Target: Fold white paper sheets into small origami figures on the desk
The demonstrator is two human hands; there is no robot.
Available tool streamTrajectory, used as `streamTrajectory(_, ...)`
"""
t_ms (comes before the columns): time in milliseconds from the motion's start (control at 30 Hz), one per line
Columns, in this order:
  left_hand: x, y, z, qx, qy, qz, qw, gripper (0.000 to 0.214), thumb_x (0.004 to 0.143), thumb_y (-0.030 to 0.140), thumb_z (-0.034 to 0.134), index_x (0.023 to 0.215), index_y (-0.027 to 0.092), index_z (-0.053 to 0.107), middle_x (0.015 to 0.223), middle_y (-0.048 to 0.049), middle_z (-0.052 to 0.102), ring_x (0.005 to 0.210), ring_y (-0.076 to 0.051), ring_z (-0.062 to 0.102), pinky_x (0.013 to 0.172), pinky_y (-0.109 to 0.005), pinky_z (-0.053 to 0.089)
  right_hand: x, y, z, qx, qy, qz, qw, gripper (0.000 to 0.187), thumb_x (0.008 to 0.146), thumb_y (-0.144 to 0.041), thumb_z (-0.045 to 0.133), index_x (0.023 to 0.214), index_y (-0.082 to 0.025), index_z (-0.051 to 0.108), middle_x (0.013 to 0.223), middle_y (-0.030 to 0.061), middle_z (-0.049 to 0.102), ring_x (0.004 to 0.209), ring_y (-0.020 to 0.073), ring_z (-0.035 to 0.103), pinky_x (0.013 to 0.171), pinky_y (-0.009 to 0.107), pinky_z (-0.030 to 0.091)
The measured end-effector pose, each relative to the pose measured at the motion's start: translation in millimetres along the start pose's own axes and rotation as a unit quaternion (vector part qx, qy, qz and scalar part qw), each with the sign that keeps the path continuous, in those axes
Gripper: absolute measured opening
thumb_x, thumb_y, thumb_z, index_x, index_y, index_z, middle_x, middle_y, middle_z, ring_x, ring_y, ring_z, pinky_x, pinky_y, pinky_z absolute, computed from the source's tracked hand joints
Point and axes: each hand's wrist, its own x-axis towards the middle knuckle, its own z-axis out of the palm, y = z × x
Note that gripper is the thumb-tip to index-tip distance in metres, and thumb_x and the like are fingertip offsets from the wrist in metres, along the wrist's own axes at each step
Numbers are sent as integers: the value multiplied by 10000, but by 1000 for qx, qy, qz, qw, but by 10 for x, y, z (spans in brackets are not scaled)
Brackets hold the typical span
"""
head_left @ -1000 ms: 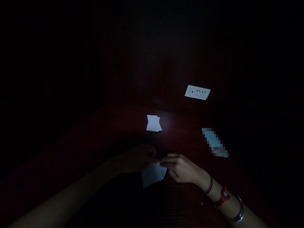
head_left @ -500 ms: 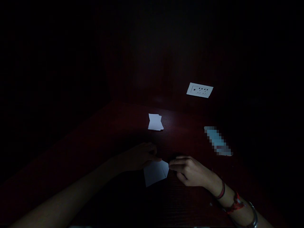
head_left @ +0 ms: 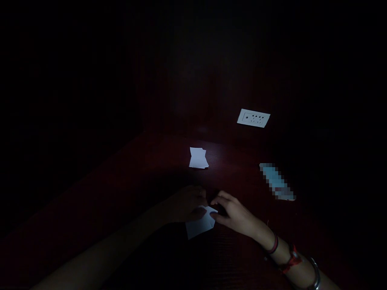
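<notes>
On the dark red table lies a small sheet of white paper [head_left: 200, 228], with a crease near its right corner. My left hand [head_left: 189, 203], in deep shadow, is closed at the paper's upper edge, its thumb over the sheet and its other fingers curled beyond the edge. At the right corner is my right hand [head_left: 232, 211]; its thumb touches the paper while the bent fingers stand apart from the thumb, just past the edge. Bracelets circle the right wrist. Part of the sheet is hidden under the left hand.
A small stack of white paper pieces [head_left: 198, 158] lies farther back on the table [head_left: 151, 161]. To the right is a blurred-out, bluish flat object [head_left: 276, 181]. A white power socket [head_left: 253, 118] is set in the dark wall behind. The surroundings are very dark.
My right hand has shifted up and left, its thumb and fingers spreading apart from a pinch at the paper's corner. My left hand has moved slightly right, with its fingers more curled.
</notes>
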Motion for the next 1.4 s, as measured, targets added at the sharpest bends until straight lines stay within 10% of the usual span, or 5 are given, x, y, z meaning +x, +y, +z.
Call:
streamTrajectory(467, 79, -29, 232, -76, 77, -148, 983, 102, 676, 234, 573, 731, 173, 512, 850, -2, 461, 843, -166, 422, 745, -298, 312, 50, 60, 136, 48, 51, 93, 993, 91, 663, -117, 581, 730, -177, 563, 714, -9, 487, 653, 95, 466, 570, 191, 355)
streamTrajectory(1400, 71, 4, -54, -216, 157, -178, 947, 79, 724, 130, 516, 657, 160, 544, 867, 2, 457, 831, -131, 459, 746, -270, 362, 33, 148, -169, 122, 116, 90, 982, 64, 689, -125, 469, 649, -154, 510, 641, -14, 434, 614, 99, 427, 557, 205, 343)
